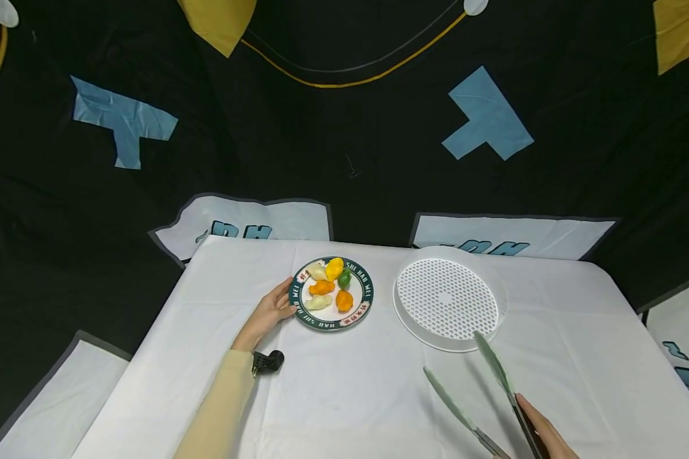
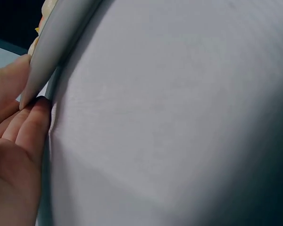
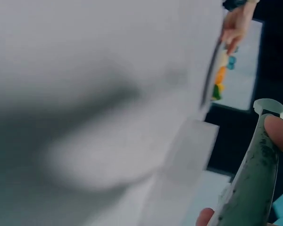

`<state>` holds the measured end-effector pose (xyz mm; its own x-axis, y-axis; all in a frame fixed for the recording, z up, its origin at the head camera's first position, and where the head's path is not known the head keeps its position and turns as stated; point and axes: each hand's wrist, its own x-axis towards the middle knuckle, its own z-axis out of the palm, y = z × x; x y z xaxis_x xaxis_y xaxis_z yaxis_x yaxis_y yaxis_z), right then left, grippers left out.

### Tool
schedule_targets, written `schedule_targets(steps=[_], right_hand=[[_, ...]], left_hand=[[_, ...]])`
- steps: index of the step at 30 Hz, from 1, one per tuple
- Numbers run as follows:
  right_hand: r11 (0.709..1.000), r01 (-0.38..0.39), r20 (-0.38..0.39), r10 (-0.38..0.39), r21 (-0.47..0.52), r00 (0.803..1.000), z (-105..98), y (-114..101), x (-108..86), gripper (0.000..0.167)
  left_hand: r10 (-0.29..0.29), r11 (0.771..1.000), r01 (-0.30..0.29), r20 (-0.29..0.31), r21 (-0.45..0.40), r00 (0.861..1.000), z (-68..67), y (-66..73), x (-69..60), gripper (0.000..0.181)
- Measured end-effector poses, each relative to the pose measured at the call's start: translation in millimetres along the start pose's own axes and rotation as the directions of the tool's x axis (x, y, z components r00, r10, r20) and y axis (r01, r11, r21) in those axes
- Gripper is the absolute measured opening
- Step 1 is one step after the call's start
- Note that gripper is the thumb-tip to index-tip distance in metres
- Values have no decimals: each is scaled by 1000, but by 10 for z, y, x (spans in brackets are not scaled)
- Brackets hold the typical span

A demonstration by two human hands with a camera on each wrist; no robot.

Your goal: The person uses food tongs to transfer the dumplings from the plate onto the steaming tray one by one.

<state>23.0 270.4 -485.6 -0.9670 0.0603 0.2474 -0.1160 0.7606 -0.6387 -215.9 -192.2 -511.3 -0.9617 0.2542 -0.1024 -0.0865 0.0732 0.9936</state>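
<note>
my left hand (image 1: pixel 268 311) grips the left rim of the plate (image 1: pixel 327 324), thumb over the edge and fingers tucked beneath; whether the plate is off the cloth (image 1: pixel 344 395) i cannot tell. my right hand (image 1: pixel 548 433) is wrapped round the handles of the tongs (image 1: pixel 496 363), and the two green arms stand well spread with nothing between them. their long axis runs from my hand forward and to the left, away from me.

beyond the tips, the plate lies farther forward and well to the left, so the left hand is the nearer one by far: it is touching. on the plate are an orange round piece (image 1: pixel 344 301) on the side toward the tongs, an orange longer piece (image 1: pixel 321 287), a yellow piece (image 1: pixel 334 269), a green piece (image 1: pixel 344 278) and two pale pieces (image 1: pixel 318 302).

the white basket (image 1: pixel 430 299) sits right of the plate with a gap between; the right tip overlaps its near rim in the head view, though contact i cannot tell. i judge that everything turns on that leftward offset between tips and plate.
</note>
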Motion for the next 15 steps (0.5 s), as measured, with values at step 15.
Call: schedule_targets(steps=[15], right_hand=[[972, 234, 64, -236, 37, 970, 173, -734, 764, 90]], left_hand=[[7, 1000, -7, 11, 13, 1000, -5, 14, -15, 72]])
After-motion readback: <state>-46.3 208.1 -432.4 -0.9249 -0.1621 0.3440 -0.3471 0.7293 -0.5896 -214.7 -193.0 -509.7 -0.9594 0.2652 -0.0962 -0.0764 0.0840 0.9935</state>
